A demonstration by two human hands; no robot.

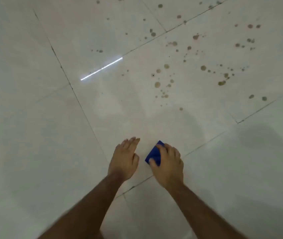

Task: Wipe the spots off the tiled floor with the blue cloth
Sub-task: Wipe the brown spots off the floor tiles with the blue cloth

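A person's two bare arms reach out over a pale tiled floor (33, 152), seen from a head cam looking down. The right hand (169, 163) is curled around a folded blue cloth (152, 154), fingers over the top edge and thumb at the near side; the cloth sits low at centre-right, near a grout line (204, 144) running diagonally near-left to far-right. Can't tell whether the cloth is pressed to the tile or held just above it. The left hand (125, 157) lies flat just left of the cloth, palm down, fingers extended & close together, thumb tucked toward the cloth, not touching it. Brownish spots (157, 84) are scattered across the far-right tiles, well apart from both hands. A bright streak of reflected light (101, 68) crosses the floor at far centre-left. Tiles on the left & near sides look mostly clean.
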